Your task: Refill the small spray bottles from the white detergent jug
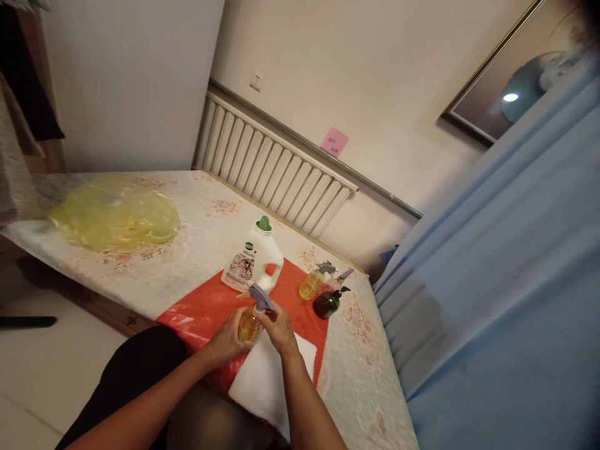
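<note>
A clear spray bottle [248,326] with yellowish liquid and a grey trigger head is held upright over a red plastic sheet [197,312]. My left hand [228,340] is wrapped around its body. My right hand [281,332] grips it at the neck, just under the trigger head. Behind the bottle stands a white jug [248,265] with a handle, a printed label and a green piece at its mouth. Under my right forearm lies a folded white cloth [262,378], partly hidden.
Right of the jug stand another yellow spray bottle [309,286], a dark pump bottle [325,305] and a partly hidden trigger bottle [335,283]. A yellow plastic bag [115,212] lies left on the floral-covered bed [201,234]. A blue curtain [469,262] borders the right, a radiator [272,165] the back.
</note>
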Demonstrator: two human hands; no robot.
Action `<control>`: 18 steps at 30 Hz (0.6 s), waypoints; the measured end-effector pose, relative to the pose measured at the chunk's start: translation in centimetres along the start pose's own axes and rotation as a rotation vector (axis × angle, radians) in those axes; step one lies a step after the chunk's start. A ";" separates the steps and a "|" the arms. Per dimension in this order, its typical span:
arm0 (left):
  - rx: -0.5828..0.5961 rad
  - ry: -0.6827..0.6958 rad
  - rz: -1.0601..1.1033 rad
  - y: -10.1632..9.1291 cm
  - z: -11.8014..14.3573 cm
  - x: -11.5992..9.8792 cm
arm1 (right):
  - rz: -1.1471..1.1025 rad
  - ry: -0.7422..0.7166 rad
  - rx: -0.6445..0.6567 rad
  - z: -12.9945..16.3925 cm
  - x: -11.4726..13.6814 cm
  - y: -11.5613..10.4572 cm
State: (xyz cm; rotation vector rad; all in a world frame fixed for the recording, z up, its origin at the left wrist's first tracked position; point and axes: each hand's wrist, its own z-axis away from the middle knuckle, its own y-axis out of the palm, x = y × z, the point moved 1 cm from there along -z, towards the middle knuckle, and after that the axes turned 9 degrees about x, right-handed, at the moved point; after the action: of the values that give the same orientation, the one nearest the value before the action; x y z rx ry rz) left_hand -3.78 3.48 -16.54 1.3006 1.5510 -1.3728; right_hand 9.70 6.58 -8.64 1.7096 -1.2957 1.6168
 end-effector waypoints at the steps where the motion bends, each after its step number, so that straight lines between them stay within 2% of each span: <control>1: 0.003 -0.005 0.002 0.0 0.0 0.0 | -0.001 0.003 0.010 -0.1 0.0 -0.1; 11: -0.011 0.032 0.015 0.2 -0.2 1.2 | -0.014 0.007 0.014 -0.3 -0.6 -0.3; 18: -0.016 0.009 0.009 0.1 -0.1 0.6 | -0.028 0.011 0.011 -0.2 -0.6 -0.3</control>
State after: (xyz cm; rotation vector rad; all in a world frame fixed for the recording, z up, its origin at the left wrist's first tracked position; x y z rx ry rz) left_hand -3.83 3.76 -17.12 1.3045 1.5578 -1.3483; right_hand 9.89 7.04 -9.06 1.7151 -1.2543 1.6181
